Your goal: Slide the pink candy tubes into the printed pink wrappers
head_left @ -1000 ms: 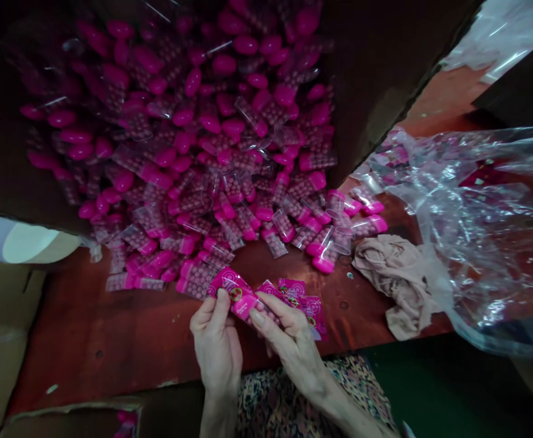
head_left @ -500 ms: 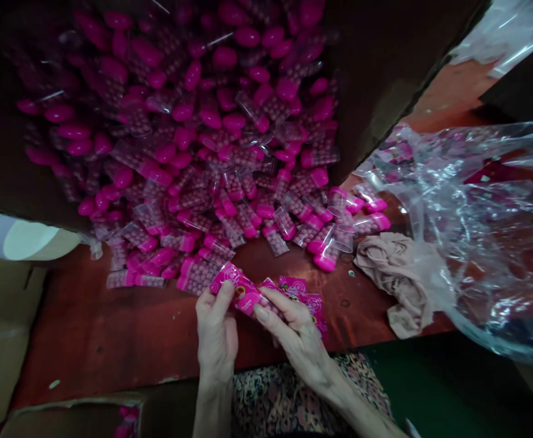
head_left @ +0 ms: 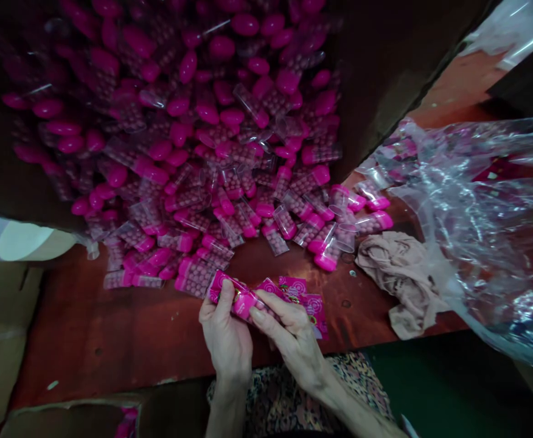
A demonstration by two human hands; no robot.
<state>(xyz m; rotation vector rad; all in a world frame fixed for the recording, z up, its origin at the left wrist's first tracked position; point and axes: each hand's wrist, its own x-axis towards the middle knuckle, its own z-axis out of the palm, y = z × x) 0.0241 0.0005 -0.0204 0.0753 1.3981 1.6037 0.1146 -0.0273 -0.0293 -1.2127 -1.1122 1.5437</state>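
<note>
A pink printed wrapper (head_left: pixel 243 302) is held between both hands above the table's front part, with part of a bead-filled container showing at its right end. My left hand (head_left: pixel 227 331) pinches its left end, thumb on top. My right hand (head_left: pixel 289 331) grips the other end with thumb and fingers. Behind and beside my right hand, more flat pink printed pieces (head_left: pixel 314 307) lie on the table. Clear containers with pink caps and small beads (head_left: pixel 198 277) lie just beyond my left hand, part of a large heap (head_left: pixel 230 152).
The heap spills from a dark box (head_left: pixel 385 73) onto the red-brown table (head_left: pixel 125 340). On the right are a crumpled cloth (head_left: pixel 398 274) and clear plastic bags (head_left: pixel 490 243). Cardboard (head_left: pixel 2 328) stands at left, beside a pale round object (head_left: pixel 33 242). An open box (head_left: pixel 75 420) is below.
My left hand has shifted slightly right and turned, and the wrapper is now folded more closely around the container. My right hand has moved slightly left.
</note>
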